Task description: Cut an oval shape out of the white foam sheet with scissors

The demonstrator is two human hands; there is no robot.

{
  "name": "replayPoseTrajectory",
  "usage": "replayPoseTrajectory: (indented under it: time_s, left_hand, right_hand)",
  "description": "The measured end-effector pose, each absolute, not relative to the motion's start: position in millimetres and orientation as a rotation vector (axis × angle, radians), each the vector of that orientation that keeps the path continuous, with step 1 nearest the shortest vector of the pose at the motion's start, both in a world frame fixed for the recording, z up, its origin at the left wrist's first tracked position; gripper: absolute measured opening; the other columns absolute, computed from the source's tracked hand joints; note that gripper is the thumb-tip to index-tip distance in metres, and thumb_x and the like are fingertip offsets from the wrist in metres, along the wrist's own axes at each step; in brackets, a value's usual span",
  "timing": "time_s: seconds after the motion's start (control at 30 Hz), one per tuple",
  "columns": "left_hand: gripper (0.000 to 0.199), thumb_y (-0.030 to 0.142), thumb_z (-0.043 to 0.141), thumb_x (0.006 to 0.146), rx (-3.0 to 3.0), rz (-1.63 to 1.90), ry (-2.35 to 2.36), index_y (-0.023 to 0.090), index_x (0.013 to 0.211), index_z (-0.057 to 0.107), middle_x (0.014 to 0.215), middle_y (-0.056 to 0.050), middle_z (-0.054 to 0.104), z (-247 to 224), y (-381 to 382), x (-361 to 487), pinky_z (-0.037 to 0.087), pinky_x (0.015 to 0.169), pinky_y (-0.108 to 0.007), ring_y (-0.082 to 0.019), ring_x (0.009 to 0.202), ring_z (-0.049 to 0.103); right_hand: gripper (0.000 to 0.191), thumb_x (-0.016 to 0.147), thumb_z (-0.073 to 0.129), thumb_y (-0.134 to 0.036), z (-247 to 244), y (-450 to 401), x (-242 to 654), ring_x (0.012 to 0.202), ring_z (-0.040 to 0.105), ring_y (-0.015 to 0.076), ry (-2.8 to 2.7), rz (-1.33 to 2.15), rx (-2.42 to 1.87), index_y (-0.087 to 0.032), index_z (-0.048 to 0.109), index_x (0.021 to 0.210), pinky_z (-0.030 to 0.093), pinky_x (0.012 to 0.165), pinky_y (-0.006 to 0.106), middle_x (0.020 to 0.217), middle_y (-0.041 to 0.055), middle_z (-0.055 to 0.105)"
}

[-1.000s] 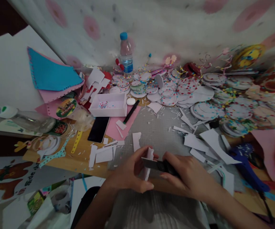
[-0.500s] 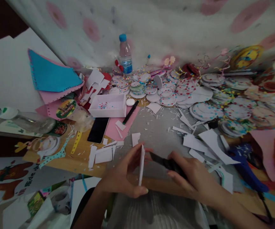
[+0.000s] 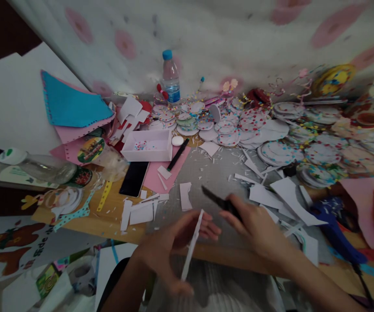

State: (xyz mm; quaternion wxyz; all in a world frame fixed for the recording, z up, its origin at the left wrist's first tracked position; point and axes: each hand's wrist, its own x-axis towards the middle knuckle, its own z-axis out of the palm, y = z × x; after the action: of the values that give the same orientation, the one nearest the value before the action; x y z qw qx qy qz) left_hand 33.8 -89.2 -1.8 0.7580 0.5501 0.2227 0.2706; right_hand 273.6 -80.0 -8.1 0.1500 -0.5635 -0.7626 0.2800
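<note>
A thin white foam-like piece (image 3: 192, 248) stands edge-on in my left hand (image 3: 170, 247), its thumb at the lower end and fingers behind the upper part. My right hand (image 3: 255, 227) is wrapped round the dark handle of a craft knife (image 3: 217, 199). The blade points up and left, above the grey cutting mat (image 3: 213, 173), apart from the white piece. Just beyond my left hand lies a white offcut (image 3: 185, 196) with a notched edge.
White scraps (image 3: 287, 199) litter the mat's right side, beside a blue glue gun (image 3: 336, 229). Decorated white discs (image 3: 229, 130) pile up along the back. A white box (image 3: 148, 151), phone (image 3: 133, 179) and water bottle (image 3: 171, 78) stand left of centre.
The white piece has tilted and dropped slightly in my left hand, whose fingers have spread. The knife has moved up a little, away from the piece. More of the notched offcut shows.
</note>
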Motion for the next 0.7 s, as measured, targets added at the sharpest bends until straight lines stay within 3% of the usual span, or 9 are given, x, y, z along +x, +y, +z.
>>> replayPoseTrajectory:
  time_s: [0.1, 0.2, 0.37, 0.43, 0.53, 0.7]
  left_hand:
    - [0.104, 0.037, 0.083, 0.053, 1.312, 0.587, 0.590, 0.022, 0.140, 0.028, 0.132, -0.016, 0.048, 3.9, -89.6, 30.2, 0.037, 0.104, -0.050, -0.033, 0.121, 0.050]
    - [0.103, 0.025, 0.078, 0.060, 1.587, 0.486, 1.036, 0.025, 0.144, 0.019, 0.142, -0.015, 0.039, 10.6, -85.7, 30.2, 0.030, 0.109, -0.050, -0.032, 0.131, 0.039]
    - [0.105, 0.020, 0.073, 0.060, 1.867, 0.310, 1.221, 0.026, 0.147, 0.014, 0.150, -0.012, 0.028, 16.3, -79.8, 40.2, 0.029, 0.111, -0.048, -0.030, 0.137, 0.029]
    - [0.108, 0.022, 0.073, 0.061, 1.875, 0.311, 1.209, 0.026, 0.148, 0.009, 0.151, -0.013, 0.027, 17.8, -79.1, 43.2, 0.030, 0.110, -0.047, -0.029, 0.137, 0.029]
    - [0.111, 0.029, 0.075, 0.063, 1.836, 0.310, 1.213, 0.026, 0.149, 0.006, 0.152, -0.013, 0.024, 19.8, -78.8, 44.1, 0.029, 0.111, -0.049, -0.030, 0.138, 0.027]
    - [0.117, 0.047, 0.082, 0.055, 1.699, 0.284, 1.206, 0.025, 0.148, 0.014, 0.151, -0.015, 0.024, 17.6, -82.4, 45.9, 0.027, 0.110, -0.056, -0.037, 0.138, 0.026]
  right_hand:
    - [0.035, 0.094, 0.035, -0.053, -16.0, -75.6, 275.2, 0.049, 0.052, 0.0165, -1.862, 1.028, -1.699, -0.021, 0.048, 0.086, 0.030, 0.048, 0.025, 0.056, -0.0034, 0.049]
    - [0.038, 0.092, 0.038, -0.055, -14.1, -79.1, 265.4, 0.046, 0.041, 0.0106, -1.480, 1.465, -1.483, -0.021, 0.048, 0.081, 0.029, 0.045, 0.023, 0.059, -0.0044, 0.047]
    - [0.038, 0.078, 0.065, -0.054, -7.9, -86.3, 244.1, 0.040, 0.030, 0.0048, -1.037, 1.903, -1.222, -0.017, 0.054, 0.083, 0.021, 0.039, 0.019, 0.050, -0.0087, 0.042]
    - [0.038, 0.075, 0.070, -0.051, -6.6, -87.7, 241.3, 0.039, 0.028, 0.0034, -0.931, 1.919, -1.207, -0.017, 0.053, 0.078, 0.019, 0.037, 0.018, 0.046, -0.0102, 0.039]
    - [0.037, 0.073, 0.074, -0.047, -6.1, -90.9, 241.1, 0.039, 0.032, 0.0020, -0.809, 1.944, -1.160, -0.016, 0.054, 0.079, 0.020, 0.036, 0.016, 0.052, -0.0067, 0.049]
    - [0.036, 0.070, 0.078, -0.041, -10.9, -97.7, 235.3, 0.040, 0.039, 0.0031, -0.546, 2.094, -1.022, -0.018, 0.054, 0.085, 0.021, 0.034, 0.013, 0.058, -0.0021, 0.060]
